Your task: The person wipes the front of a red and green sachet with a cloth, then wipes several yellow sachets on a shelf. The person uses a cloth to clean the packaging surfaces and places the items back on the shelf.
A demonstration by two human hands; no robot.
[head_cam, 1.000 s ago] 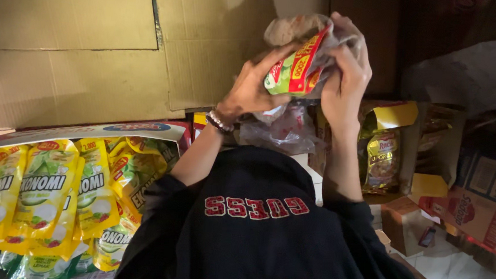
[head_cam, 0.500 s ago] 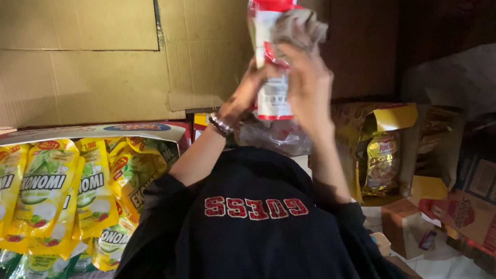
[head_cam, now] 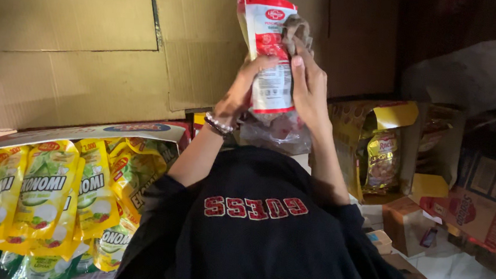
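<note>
Gripping red-white pouch [head_cam: 269, 52], still raised upright.

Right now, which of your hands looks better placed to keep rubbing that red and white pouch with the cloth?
Probably the right hand: it presses the grey cloth against the pouch. The left hand only grips the pouch's edge.

Below me, a white tiled floor [head_cam: 456, 271] shows at lower right, carrying small cardboard boxes [head_cam: 406, 226]. At left I see an open carton [head_cam: 83, 132] packed with yellow-green refill pouches [head_cam: 49, 194]. Whether this carton rests on the floor is hidden.
</note>
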